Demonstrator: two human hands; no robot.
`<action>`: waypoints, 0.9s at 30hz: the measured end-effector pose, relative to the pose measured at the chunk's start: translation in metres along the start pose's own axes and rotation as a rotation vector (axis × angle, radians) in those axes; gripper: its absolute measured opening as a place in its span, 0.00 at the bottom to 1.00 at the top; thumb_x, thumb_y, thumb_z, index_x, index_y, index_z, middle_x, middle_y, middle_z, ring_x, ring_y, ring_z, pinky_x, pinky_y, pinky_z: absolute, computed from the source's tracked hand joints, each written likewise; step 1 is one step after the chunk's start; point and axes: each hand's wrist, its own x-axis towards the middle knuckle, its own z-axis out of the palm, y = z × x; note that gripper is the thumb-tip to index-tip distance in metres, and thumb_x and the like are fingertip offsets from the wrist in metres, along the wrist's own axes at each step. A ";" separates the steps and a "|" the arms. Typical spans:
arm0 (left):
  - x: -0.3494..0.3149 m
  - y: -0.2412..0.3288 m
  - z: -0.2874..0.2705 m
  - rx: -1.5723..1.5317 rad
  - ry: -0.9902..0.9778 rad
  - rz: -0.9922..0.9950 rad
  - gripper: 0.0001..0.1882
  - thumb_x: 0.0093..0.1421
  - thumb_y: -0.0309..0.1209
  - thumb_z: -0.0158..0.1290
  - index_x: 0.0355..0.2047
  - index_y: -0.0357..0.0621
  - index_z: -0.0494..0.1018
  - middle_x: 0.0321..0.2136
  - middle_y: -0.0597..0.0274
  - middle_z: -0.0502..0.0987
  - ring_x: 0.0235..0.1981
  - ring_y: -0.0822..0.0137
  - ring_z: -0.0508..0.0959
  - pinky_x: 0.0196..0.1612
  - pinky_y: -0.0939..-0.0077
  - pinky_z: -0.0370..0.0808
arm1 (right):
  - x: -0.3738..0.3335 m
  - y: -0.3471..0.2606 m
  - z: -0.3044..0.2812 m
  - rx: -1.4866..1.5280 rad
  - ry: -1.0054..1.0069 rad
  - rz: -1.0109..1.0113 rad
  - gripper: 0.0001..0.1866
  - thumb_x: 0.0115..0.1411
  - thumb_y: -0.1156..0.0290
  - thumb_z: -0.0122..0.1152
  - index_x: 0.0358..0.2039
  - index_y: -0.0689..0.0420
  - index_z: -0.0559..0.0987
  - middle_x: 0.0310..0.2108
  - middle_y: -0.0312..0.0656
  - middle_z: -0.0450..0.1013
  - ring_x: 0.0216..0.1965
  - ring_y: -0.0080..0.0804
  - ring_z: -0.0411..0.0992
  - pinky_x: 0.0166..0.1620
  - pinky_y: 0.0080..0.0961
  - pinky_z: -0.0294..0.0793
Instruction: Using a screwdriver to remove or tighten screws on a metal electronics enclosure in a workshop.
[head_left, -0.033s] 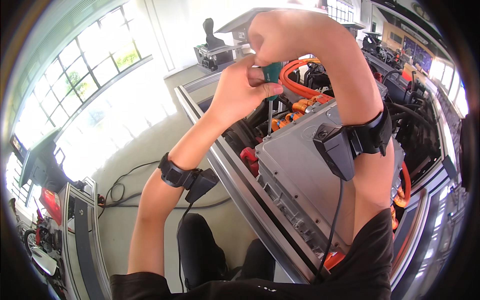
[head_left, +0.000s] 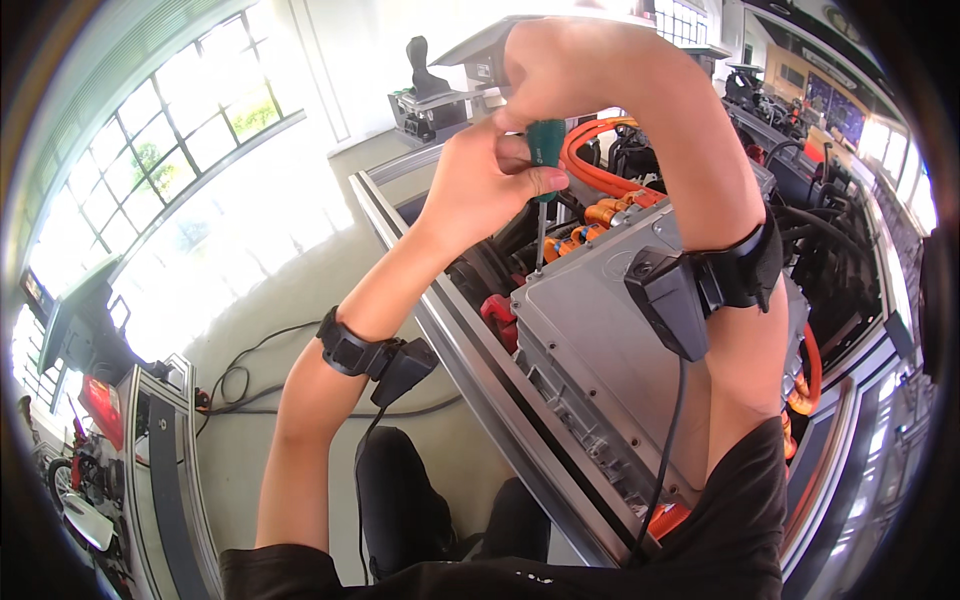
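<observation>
Slight shift only since the earlier frame: right hand [head_left: 565, 75] had rolled a little over the top of the green screwdriver [head_left: 546, 150], baring more of its handle. Room bright; tall paned windows [head_left: 180, 120] on the left, pale floor [head_left: 240, 480] with light glaring off it. Metal frame [head_left: 480, 370] ran diagonally before the person, edging a broad grey housing [head_left: 610, 330] with a flat lid; orange cables [head_left: 590, 170] looped beyond its far side. Hands close together: left hand [head_left: 480, 180] wrapped around the handle, thumb across it; right curled above, fingertip contact hidden, grip could not be told. Screwdriver stood at the lid's far-left corner, long axis nearly upright, handle up, slim shaft pointing down, tip at the lid's edge.
</observation>
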 end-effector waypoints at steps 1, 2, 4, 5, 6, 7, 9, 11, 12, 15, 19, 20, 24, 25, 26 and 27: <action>-0.001 0.001 0.001 0.020 0.012 -0.014 0.24 0.58 0.20 0.63 0.53 0.31 0.68 0.38 0.53 0.83 0.42 0.66 0.83 0.49 0.72 0.80 | -0.001 -0.003 -0.003 0.013 0.002 0.039 0.20 0.48 0.57 0.67 0.35 0.61 0.85 0.35 0.55 0.80 0.38 0.48 0.79 0.41 0.41 0.77; -0.001 0.001 0.002 -0.021 0.030 0.009 0.23 0.57 0.21 0.64 0.51 0.31 0.69 0.36 0.54 0.84 0.40 0.68 0.83 0.47 0.73 0.79 | -0.003 -0.007 -0.006 0.025 0.003 0.078 0.21 0.50 0.57 0.66 0.35 0.63 0.85 0.37 0.59 0.79 0.39 0.52 0.80 0.42 0.42 0.78; -0.002 0.001 0.004 -0.102 0.068 0.056 0.23 0.55 0.23 0.67 0.48 0.32 0.72 0.31 0.56 0.84 0.35 0.72 0.83 0.42 0.77 0.78 | -0.004 -0.013 -0.009 0.002 -0.005 0.081 0.18 0.51 0.61 0.64 0.36 0.63 0.85 0.37 0.58 0.79 0.40 0.52 0.79 0.42 0.42 0.77; -0.002 0.001 0.004 -0.125 0.057 0.064 0.23 0.55 0.24 0.67 0.49 0.32 0.71 0.31 0.56 0.85 0.35 0.72 0.83 0.43 0.77 0.78 | -0.004 -0.016 -0.010 -0.009 -0.007 0.085 0.17 0.51 0.63 0.63 0.36 0.63 0.85 0.37 0.58 0.80 0.41 0.52 0.79 0.43 0.42 0.77; -0.001 0.000 0.003 -0.148 0.044 0.072 0.24 0.55 0.24 0.67 0.49 0.32 0.71 0.32 0.56 0.85 0.35 0.72 0.83 0.43 0.77 0.78 | -0.002 -0.019 -0.010 -0.087 -0.055 0.146 0.18 0.49 0.61 0.65 0.36 0.61 0.84 0.35 0.54 0.80 0.39 0.48 0.79 0.42 0.41 0.77; 0.000 -0.001 0.003 -0.179 0.031 0.087 0.24 0.55 0.24 0.67 0.50 0.32 0.71 0.32 0.56 0.85 0.36 0.72 0.83 0.44 0.77 0.78 | 0.002 -0.022 -0.011 -0.166 -0.102 0.208 0.19 0.47 0.60 0.67 0.36 0.59 0.84 0.34 0.50 0.80 0.37 0.45 0.79 0.40 0.39 0.77; 0.003 -0.004 0.000 -0.174 -0.010 0.098 0.24 0.56 0.26 0.67 0.51 0.32 0.71 0.33 0.57 0.85 0.37 0.72 0.83 0.45 0.75 0.78 | 0.004 -0.024 -0.010 -0.237 -0.158 0.258 0.20 0.45 0.58 0.68 0.36 0.58 0.84 0.33 0.47 0.80 0.36 0.42 0.79 0.39 0.36 0.76; 0.006 -0.007 -0.002 -0.178 -0.073 0.087 0.24 0.58 0.27 0.65 0.52 0.33 0.70 0.35 0.56 0.83 0.39 0.69 0.83 0.46 0.73 0.79 | 0.003 -0.021 -0.007 -0.219 -0.172 0.239 0.22 0.46 0.56 0.68 0.37 0.59 0.83 0.33 0.47 0.79 0.36 0.42 0.79 0.39 0.36 0.76; 0.007 -0.009 -0.004 -0.182 -0.117 0.070 0.24 0.59 0.27 0.64 0.53 0.33 0.69 0.36 0.55 0.83 0.40 0.67 0.83 0.46 0.72 0.79 | 0.002 -0.018 -0.006 -0.187 -0.116 0.182 0.20 0.47 0.59 0.67 0.37 0.60 0.82 0.32 0.48 0.79 0.36 0.43 0.78 0.39 0.37 0.76; 0.012 -0.018 -0.008 -0.329 -0.268 0.043 0.22 0.63 0.30 0.60 0.54 0.34 0.68 0.40 0.51 0.81 0.42 0.60 0.83 0.47 0.68 0.79 | -0.003 -0.010 -0.006 -0.090 -0.070 0.025 0.15 0.50 0.67 0.63 0.36 0.61 0.81 0.32 0.51 0.78 0.37 0.48 0.78 0.39 0.39 0.75; 0.020 -0.035 -0.016 -0.514 -0.475 0.034 0.22 0.65 0.34 0.54 0.55 0.34 0.68 0.42 0.48 0.80 0.44 0.54 0.83 0.47 0.65 0.79 | -0.005 -0.003 -0.021 0.028 -0.285 -0.098 0.15 0.50 0.73 0.57 0.37 0.61 0.83 0.35 0.53 0.80 0.39 0.50 0.78 0.42 0.40 0.76; 0.027 -0.040 -0.018 -0.516 -0.520 0.045 0.23 0.65 0.34 0.54 0.55 0.32 0.67 0.42 0.46 0.79 0.44 0.52 0.82 0.48 0.64 0.79 | -0.007 -0.004 -0.023 0.052 -0.280 -0.122 0.15 0.49 0.73 0.57 0.38 0.61 0.83 0.35 0.53 0.80 0.39 0.49 0.78 0.42 0.40 0.76; 0.057 -0.060 -0.017 -0.687 -0.818 0.128 0.24 0.63 0.34 0.55 0.55 0.31 0.67 0.43 0.45 0.79 0.44 0.54 0.83 0.47 0.65 0.79 | -0.023 -0.017 -0.017 0.061 -0.129 -0.123 0.14 0.50 0.75 0.55 0.38 0.60 0.82 0.35 0.51 0.79 0.39 0.47 0.77 0.41 0.38 0.75; 0.065 -0.069 -0.013 -0.698 -0.908 0.151 0.25 0.63 0.35 0.56 0.54 0.31 0.67 0.43 0.46 0.79 0.43 0.56 0.83 0.46 0.67 0.79 | -0.028 -0.021 -0.012 0.042 -0.077 -0.094 0.14 0.50 0.75 0.55 0.38 0.60 0.82 0.35 0.50 0.79 0.39 0.46 0.77 0.41 0.38 0.74; 0.076 -0.073 -0.016 -0.674 -0.994 0.174 0.25 0.62 0.36 0.57 0.53 0.32 0.68 0.44 0.46 0.79 0.43 0.58 0.83 0.45 0.68 0.79 | -0.028 -0.028 -0.009 0.026 -0.027 -0.074 0.13 0.51 0.75 0.55 0.37 0.60 0.82 0.34 0.50 0.79 0.37 0.45 0.77 0.40 0.38 0.74; 0.084 -0.075 -0.017 -0.655 -1.078 0.198 0.25 0.62 0.37 0.58 0.53 0.32 0.68 0.44 0.47 0.80 0.42 0.59 0.83 0.44 0.70 0.79 | -0.023 -0.028 -0.010 0.041 -0.095 0.024 0.13 0.52 0.75 0.56 0.37 0.61 0.82 0.33 0.50 0.79 0.36 0.44 0.77 0.39 0.37 0.74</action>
